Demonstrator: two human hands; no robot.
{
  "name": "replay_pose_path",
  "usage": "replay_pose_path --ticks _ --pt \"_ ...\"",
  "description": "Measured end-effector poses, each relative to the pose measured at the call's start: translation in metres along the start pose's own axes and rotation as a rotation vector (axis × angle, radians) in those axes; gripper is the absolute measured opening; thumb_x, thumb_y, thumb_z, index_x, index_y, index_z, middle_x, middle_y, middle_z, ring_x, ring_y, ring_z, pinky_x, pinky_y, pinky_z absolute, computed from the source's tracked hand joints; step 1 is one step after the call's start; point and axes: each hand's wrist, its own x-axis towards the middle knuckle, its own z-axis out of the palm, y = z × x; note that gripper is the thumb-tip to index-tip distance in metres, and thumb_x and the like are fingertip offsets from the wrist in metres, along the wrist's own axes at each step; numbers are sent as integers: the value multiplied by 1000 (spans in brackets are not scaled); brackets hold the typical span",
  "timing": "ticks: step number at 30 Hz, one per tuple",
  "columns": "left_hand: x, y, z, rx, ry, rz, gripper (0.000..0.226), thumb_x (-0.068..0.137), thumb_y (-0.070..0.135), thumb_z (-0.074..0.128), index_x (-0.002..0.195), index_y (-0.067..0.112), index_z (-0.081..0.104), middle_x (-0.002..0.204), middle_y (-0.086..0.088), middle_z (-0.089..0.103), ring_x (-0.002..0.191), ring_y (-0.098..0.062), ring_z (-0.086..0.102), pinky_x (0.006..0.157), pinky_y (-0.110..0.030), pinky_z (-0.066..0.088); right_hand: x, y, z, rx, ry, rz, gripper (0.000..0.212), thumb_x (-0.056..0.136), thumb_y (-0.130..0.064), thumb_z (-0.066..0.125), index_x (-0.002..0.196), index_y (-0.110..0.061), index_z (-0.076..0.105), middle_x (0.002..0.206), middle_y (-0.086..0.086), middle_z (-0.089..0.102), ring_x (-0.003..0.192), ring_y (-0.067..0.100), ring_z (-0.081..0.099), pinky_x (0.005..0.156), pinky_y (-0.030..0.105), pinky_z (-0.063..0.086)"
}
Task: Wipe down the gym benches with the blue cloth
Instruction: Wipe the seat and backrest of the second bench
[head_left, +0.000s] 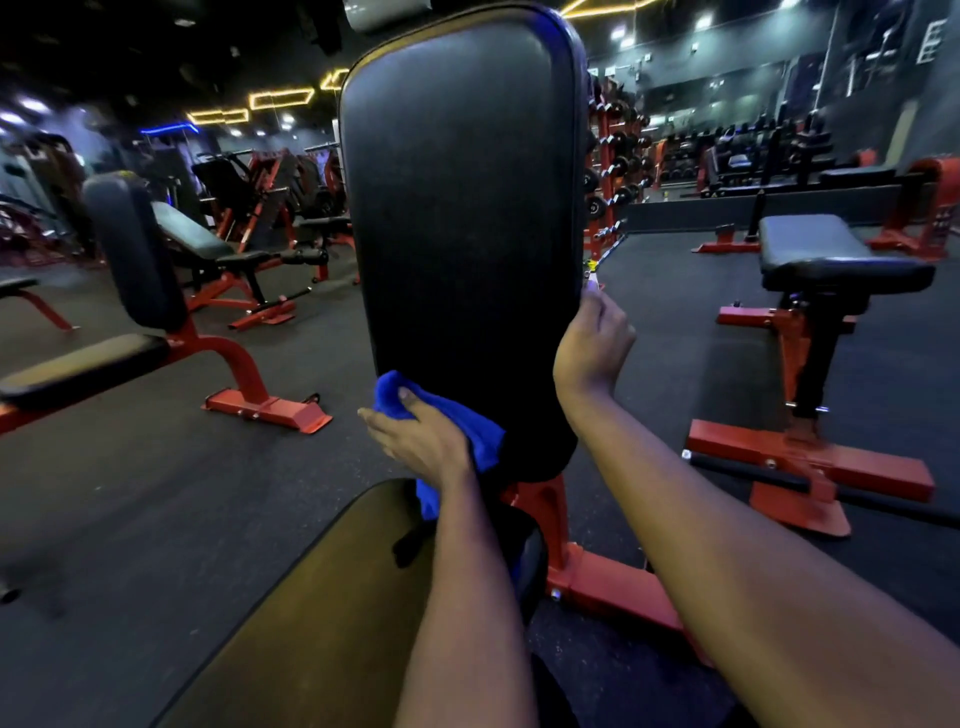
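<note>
A black upright backrest pad (462, 218) of a red-framed gym bench stands right in front of me, with its seat pad (311, 597) below. My left hand (415, 436) presses the blue cloth (457, 431) against the lower left part of the backrest, thumb over the cloth. My right hand (592, 348) is at the backrest's right edge, fingers curled round a small object with a yellow and white tip (592, 273), mostly hidden; it looks like a spray bottle.
Another upright bench (135, 291) stands to the left, a flat bench (831, 260) with a red frame to the right. Incline benches and machines fill the back left, a dumbbell rack (613, 171) sits behind the backrest. Dark rubber floor lies between them.
</note>
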Motion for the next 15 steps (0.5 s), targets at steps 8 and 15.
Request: replay_pose_path --ticks 8,15 --pt "-33 -7 9 12 -37 -46 68 102 42 40 155 6 18 161 -17 17 145 -37 19 117 -41 14 3 3 -1 15 -12 -34 51 103 -15 47 53 -24 37 47 -11 35 42 0 40 45 22 23" --pt "28 -4 5 17 47 -8 65 102 41 41 153 3 24 156 -20 28 141 -39 29 113 -43 23 0 -1 -2 10 -20 -37 51 103 -13 46 54 -25 37 49 -10 35 42 -2 43 42 16 25"
